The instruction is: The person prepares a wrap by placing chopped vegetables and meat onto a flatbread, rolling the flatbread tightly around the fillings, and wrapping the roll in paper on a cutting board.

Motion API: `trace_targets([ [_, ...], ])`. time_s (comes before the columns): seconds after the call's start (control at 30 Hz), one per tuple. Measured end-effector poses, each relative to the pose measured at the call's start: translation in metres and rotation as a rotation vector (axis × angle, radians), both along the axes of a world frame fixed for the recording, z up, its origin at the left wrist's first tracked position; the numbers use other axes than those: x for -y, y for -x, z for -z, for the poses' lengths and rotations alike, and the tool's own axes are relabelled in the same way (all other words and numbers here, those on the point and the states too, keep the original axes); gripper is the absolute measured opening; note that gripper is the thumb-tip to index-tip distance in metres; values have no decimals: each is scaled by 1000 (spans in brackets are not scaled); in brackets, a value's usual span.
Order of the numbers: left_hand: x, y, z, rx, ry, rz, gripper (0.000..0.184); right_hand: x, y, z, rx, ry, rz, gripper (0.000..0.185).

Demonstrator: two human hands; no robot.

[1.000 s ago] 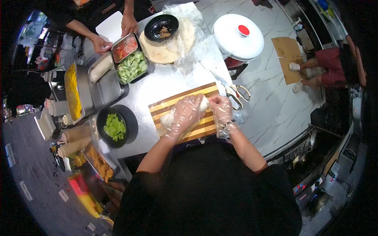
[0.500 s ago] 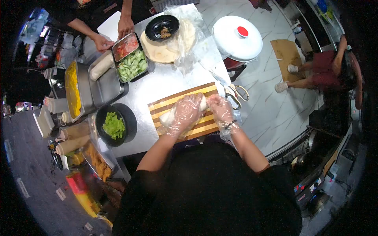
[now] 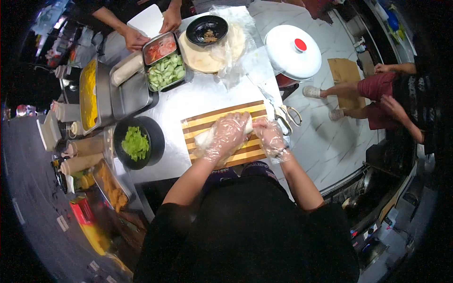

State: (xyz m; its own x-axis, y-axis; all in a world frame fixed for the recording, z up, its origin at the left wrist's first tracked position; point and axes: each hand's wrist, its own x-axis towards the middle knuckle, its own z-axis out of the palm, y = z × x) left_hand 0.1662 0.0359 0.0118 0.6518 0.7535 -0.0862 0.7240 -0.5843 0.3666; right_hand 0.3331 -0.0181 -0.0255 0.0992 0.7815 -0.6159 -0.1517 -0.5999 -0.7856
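Note:
A rolled flatbread wrap (image 3: 203, 138) lies on a striped wooden cutting board (image 3: 194, 123). My left hand (image 3: 227, 134), in a clear plastic glove, is closed over the middle of the roll. At its right end, my right hand (image 3: 270, 137), gloved too, has its fingers bent in and pressed against the wrap. What lies under those fingertips is hidden. Scissors (image 3: 293, 116) with pale handles rest just beyond the board's right edge. Left of the board stands a black bowl (image 3: 121, 155) of lettuce (image 3: 136, 143).
Flatbreads (image 3: 198, 59) lie under a black bowl (image 3: 193, 33) and plastic. Metal containers hold cucumber (image 3: 166, 73), tomato (image 3: 160, 49) and yellow food (image 3: 88, 99). A co-worker's hands (image 3: 171, 20) are at the far edge. A white lidded pot (image 3: 288, 52) stands right; another person (image 3: 377, 94) is beyond it.
The view has shifted slightly. Both my hands stay on the wrap, the right one a little lower against its end. The person at the right has changed position, with both arms now showing.

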Motion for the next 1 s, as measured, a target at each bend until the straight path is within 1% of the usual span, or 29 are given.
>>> trace_targets([
  [0.03, 0, 0, 1, 20, -53, 14, 52, 2, 0, -2, 48, -98, -33, 18],
  [0.07, 2, 0, 1, 20, -48, 8, 52, 5, 0, -5, 95, -194, -63, 21],
  [0.1, 2, 0, 1, 9, -31, 5, 53, 2, -7, -8, 95, -122, -119, 24],
  [0.13, 1, -2, -1, -3, -17, 5, 53, 0, -13, -1, 96, -124, -119, 24],
  [0.2, 2, -1, -5, 11, -4, 4, 53, -2, -26, 21, 232, -370, -361, 22],
  [0.23, 2, -2, -7, 22, 12, -1, 53, -9, -21, -14, 181, -129, -333, 21],
  [0.27, 1, -3, -8, 24, 4, -1, 53, -12, -25, -15, 185, -136, -332, 21],
  [0.33, 2, -3, -10, -25, 18, 1, 54, -13, -32, -10, -190, 98, -270, 22],
  [0.37, 2, -2, -12, -28, 12, 10, 54, -12, -38, -8, -195, 158, -234, 24],
  [0.4, 4, -2, -13, -40, 42, 0, 59, -8, -41, -4, -196, 154, -225, 24],
  [0.43, 3, -4, -13, -49, 70, -14, 64, -6, -42, -6, -206, 28, -118, 24],
  [0.47, 3, -5, -13, -47, 70, -12, 64, -3, -41, -8, -216, -94, -13, 23],
  [0.53, 4, -4, -12, -58, 61, -19, 68, -1, -30, -9, -200, -140, -11, 21],
  [0.6, 4, -4, -11, -84, 57, -5, 68, -2, -14, -18, 6, -243, -84, 22],
  [0.63, 3, -5, -12, -103, 52, 2, 68, -5, -11, -20, 254, -270, -178, 20],
  [0.73, 2, -8, -15, -134, 64, -7, 66, -8, -7, -20, 283, -217, -218, 24],
  [0.77, 3, -7, -15, -137, 70, -8, 66, -6, -5, -20, 188, -234, -197, 26],
  [0.8, 2, -6, -16, -142, 73, 13, 66, -3, -6, -18, 186, -229, -198, 26],
  [0.87, 0, -5, -14, -143, 71, 25, 65, -2, -13, -6, 201, -181, -325, 26],
  [0.9, 2, -4, -11, -92, -7, 25, 60, 4, -9, 11, 80, -89, -217, 26],
  [0.93, 5, -3, -8, -41, -84, 25, 55, 6, -6, 11, 80, -83, -223, 26],
  [0.97, 6, -3, -4, -40, -76, 18, 55, 10, -3, 12, 157, -164, -211, 27],
  [1.0, 4, -4, 0, -52, -44, 15, 59, 10, -2, 11, 235, -250, -202, 27],
])
